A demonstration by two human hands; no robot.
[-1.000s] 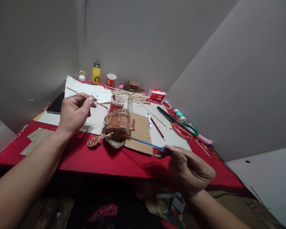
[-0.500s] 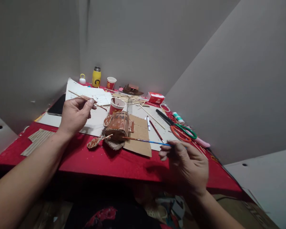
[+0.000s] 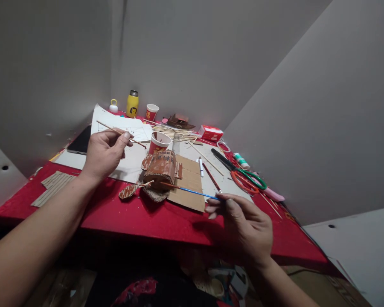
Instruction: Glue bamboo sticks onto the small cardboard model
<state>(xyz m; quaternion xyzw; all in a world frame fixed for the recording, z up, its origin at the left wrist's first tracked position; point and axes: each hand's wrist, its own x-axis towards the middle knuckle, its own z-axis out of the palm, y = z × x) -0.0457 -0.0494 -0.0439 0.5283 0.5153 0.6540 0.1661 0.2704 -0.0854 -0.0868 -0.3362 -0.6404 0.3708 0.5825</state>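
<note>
Between thumb and fingers my left hand [image 3: 107,151] pinches a thin wooden stick [image 3: 106,126] with a dark brown tip, held above the white board. My right hand [image 3: 243,224] grips a blue paintbrush [image 3: 192,190]. Its brown end meets the near side of a cardboard model [image 3: 160,172], which is partly coated in brown paint. A leaf-shaped cardboard piece [image 3: 128,191] on a stick juts out at the model's left. Right behind the model stands a red and white paper cup [image 3: 159,143] with brown stains inside its rim.
Scissors [image 3: 243,172], a white marker [image 3: 201,167] and another brush [image 3: 212,178] lie right of the model. Several wooden sticks [image 3: 176,133], a yellow bottle [image 3: 132,104] and a small brown boat [image 3: 180,121] are farther back. Ridged cardboard [image 3: 56,187] rests at left.
My right hand has shifted slightly left with the paintbrush, whose tip stays at the model. The whole view has moved a little; my left hand keeps the stick in much the same pose.
</note>
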